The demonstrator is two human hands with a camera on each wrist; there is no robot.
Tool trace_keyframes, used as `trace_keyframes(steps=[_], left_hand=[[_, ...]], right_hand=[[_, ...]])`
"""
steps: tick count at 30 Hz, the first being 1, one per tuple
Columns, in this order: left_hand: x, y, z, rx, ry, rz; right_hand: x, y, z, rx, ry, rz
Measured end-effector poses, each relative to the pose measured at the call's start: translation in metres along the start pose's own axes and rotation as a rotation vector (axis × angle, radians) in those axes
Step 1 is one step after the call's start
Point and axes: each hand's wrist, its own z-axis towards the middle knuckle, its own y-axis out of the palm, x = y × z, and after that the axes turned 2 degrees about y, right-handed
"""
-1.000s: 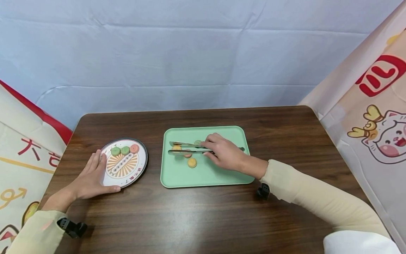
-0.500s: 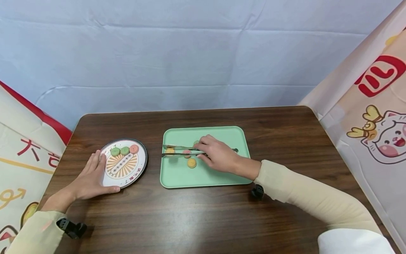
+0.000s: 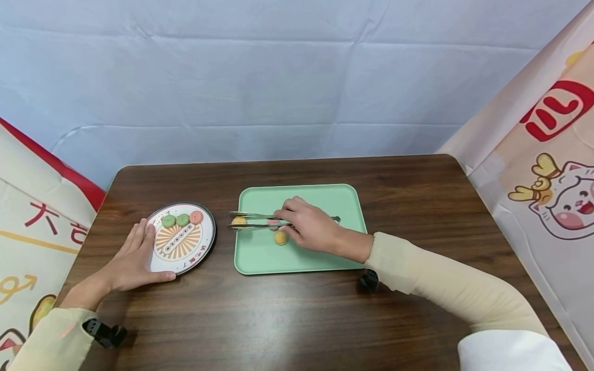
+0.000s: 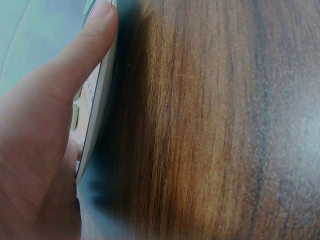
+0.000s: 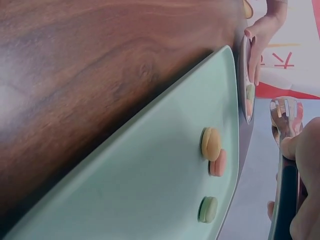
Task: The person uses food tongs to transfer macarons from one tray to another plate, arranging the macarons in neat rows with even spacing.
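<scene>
My right hand (image 3: 308, 226) grips metal tongs (image 3: 260, 225), their tips pointing left past the tray's left rim. Between the tips sits a yellow macaron (image 3: 238, 221). Below lies the light green tray (image 3: 320, 260), bearing a pink macaron (image 5: 218, 163), another yellow macaron (image 3: 280, 237) and a green macaron (image 5: 208, 209), which the hand hides in the head view. At the left, my left hand (image 3: 132, 257) rests on the edge of a round patterned plate (image 3: 204, 252), fingers extended and thumb along its near rim. Two green macarons (image 3: 169, 221) and a pink macaron (image 3: 196, 217) line the plate's far side.
Tray and plate stand apart on a dark wooden table (image 3: 278, 319), bare wood between them. A pale cloth backdrop (image 3: 297, 93) hangs behind the table's far edge. Printed cloths (image 3: 552, 170) flank both sides.
My right hand has moved left with the tongs, carrying the yellow macaron from over the tray to its left rim. The left hand and plate have stayed put.
</scene>
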Motion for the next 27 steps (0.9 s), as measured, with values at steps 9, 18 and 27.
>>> trace_keyframes(steps=[9, 18, 27], left_hand=[[0.0, -0.001, 0.001, -0.006, -0.005, 0.0], [0.001, -0.002, 0.001, -0.006, -0.004, 0.002], [-0.001, -0.001, 0.001, -0.003, 0.003, 0.002]], right_hand=[[-0.009, 0.001, 0.01, -0.005, -0.014, 0.012], [-0.014, 0.005, 0.019, -0.021, -0.019, 0.02], [-0.018, 0.007, 0.027, -0.02, -0.013, 0.019]])
